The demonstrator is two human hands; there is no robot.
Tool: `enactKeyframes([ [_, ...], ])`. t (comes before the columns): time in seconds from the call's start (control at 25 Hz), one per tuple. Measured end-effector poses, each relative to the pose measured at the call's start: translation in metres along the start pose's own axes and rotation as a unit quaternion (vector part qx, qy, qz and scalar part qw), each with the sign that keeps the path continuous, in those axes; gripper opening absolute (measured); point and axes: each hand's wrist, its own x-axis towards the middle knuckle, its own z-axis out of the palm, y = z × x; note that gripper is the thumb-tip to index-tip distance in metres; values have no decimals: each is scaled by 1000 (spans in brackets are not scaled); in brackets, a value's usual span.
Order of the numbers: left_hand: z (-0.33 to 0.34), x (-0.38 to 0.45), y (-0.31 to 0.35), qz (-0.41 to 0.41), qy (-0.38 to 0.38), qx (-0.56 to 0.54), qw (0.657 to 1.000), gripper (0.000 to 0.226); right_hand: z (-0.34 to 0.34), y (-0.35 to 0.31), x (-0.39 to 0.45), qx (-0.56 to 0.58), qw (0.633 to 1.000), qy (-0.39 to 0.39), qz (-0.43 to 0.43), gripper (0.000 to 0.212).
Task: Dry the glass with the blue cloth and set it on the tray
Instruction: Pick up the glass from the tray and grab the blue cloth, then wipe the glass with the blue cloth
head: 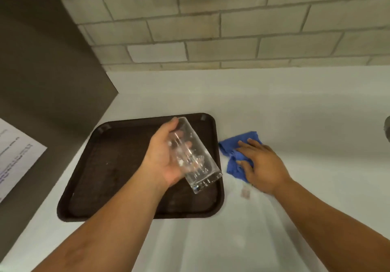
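My left hand (162, 155) grips a clear tall glass (197, 160), tilted on its side above the right part of the dark brown tray (109, 166). The glass's thick base points toward me and its mouth points toward the wall. A crumpled blue cloth (234, 151) lies on the white counter just right of the tray. My right hand (263, 164) rests flat on the cloth, fingers spread, covering its right half.
The tray sits on a white counter (295, 113) against a tiled wall (211, 29). A dark panel (42, 71) with a printed sheet of paper (14, 157) stands at the left. A grey object (387, 128) peeks in at the right edge.
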Motion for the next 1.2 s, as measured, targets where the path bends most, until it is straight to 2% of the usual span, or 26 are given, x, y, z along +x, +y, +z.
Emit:
enactKeyframes([
  [0.08,-2,-3,-1,-10,17,-6,1000,45,-4,-4,4,163,979,66,100,26],
  [0.12,-4,-4,1,-13,26,-1,1000,45,-13,-9,6,291,942,79,144,18],
  [0.16,-8,-3,3,-15,34,7,999,42,-24,-17,5,418,890,85,161,18],
  [0.2,-11,-1,5,-20,42,19,999,39,-35,-28,2,532,829,74,159,21],
  [0.24,-15,1,6,-30,44,28,998,40,-43,-43,-1,598,788,49,138,22],
  [0.28,-19,3,9,-42,39,34,998,42,-46,-64,-4,604,789,15,111,22],
  [0.36,-26,3,17,-67,-2,44,997,50,-33,-110,-12,486,869,-77,47,33],
  [0.4,-31,2,22,-74,-29,47,996,53,-23,-132,-15,416,901,-122,15,46],
  [0.44,-36,1,26,-75,-46,50,995,55,-15,-151,-15,371,918,-142,-6,57],
  [0.48,-42,-2,32,-68,-54,50,995,55,-11,-166,-12,348,927,-136,-23,62],
  [0.56,-51,-7,38,-53,-68,59,995,52,-10,-190,1,332,939,-80,-38,52],
  [0.64,-56,-12,46,-44,-87,74,992,55,-12,-206,28,340,939,-34,26,36],
  [0.76,-58,-11,62,-23,-86,55,995,61,-14,-211,46,410,898,-74,146,39],
  [0.84,-60,-5,74,-3,-32,40,999,55,-13,-209,35,413,896,-123,112,36],
  [0.92,-61,-3,80,8,-17,57,998,51,-11,-215,20,354,924,-141,40,32],
  [1.0,-57,-6,78,-10,-58,84,995,50,-8,-222,24,294,953,-61,-31,42],
  [1.04,-54,-9,77,-22,-80,90,993,52,-7,-224,35,289,957,-18,-30,41],
  [1.08,-52,-11,78,-26,-98,93,991,54,-11,-224,41,307,952,-6,-13,39],
  [1.12,-52,-13,80,-24,-110,93,989,56,-15,-218,45,352,935,-31,13,41],
  [1.2,-52,-13,86,-12,-100,76,992,53,-17,-211,49,446,882,-87,129,45],
])
